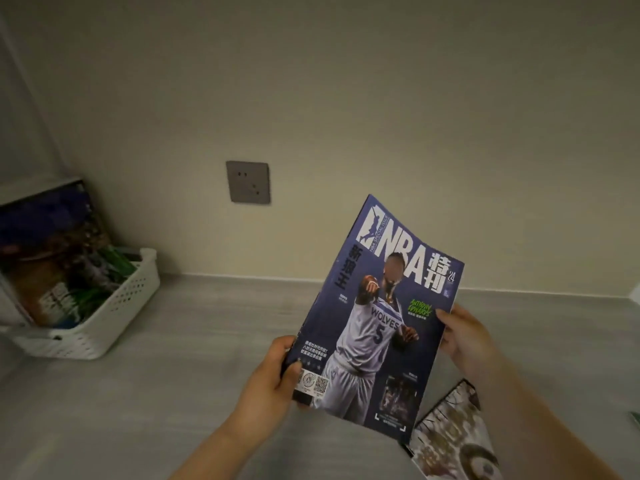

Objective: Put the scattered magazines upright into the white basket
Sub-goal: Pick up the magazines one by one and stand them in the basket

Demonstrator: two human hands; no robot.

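A dark blue basketball magazine [377, 306] is held upright above the grey floor, cover facing me. My left hand [273, 372] grips its lower left edge near the spine. Over at the magazine's right edge, my right hand [467, 337] holds on with the thumb across the cover. The white perforated basket [114, 313] stands at the left by the wall, with several magazines [52, 265] leaning upright inside it. Another magazine [453, 441] lies flat on the floor at the lower right, under my right forearm.
A grey wall socket [248, 182] sits on the beige wall behind. A green corner of something [635, 419] shows at the right edge. Grey floor [207, 341] stretches between the basket and my hands.
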